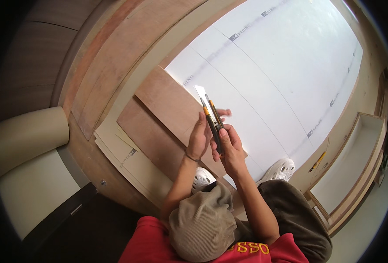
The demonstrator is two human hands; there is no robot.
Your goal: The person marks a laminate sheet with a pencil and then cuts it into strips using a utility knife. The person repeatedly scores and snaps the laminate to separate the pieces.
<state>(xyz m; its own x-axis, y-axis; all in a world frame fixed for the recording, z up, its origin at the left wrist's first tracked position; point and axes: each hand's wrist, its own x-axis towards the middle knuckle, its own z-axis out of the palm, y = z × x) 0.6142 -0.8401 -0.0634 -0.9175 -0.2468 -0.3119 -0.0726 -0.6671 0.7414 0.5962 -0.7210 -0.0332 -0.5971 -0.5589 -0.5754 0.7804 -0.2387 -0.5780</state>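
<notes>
My right hand (231, 151) grips a black-and-orange utility knife (213, 120) by its lower body, thumb on the front, with the wide silver blade pointing up. My left hand (198, 136) is against the knife's left side, its fingers stretched out behind it and partly hidden. Beneath them lie brown plywood panels (152, 105) and a large white printed sheet (277, 70) with thin lines across it. My two white perforated clogs (281, 168) show either side of my forearms, near my bent knees in olive trousers.
A second yellow-and-black cutter (318, 161) lies right, near an open wooden box frame (312, 194) with a pale interior. At left are printed beige sheets (119, 158), a rolled beige material (32, 127) and a dark panel (88, 223) near the lower edge.
</notes>
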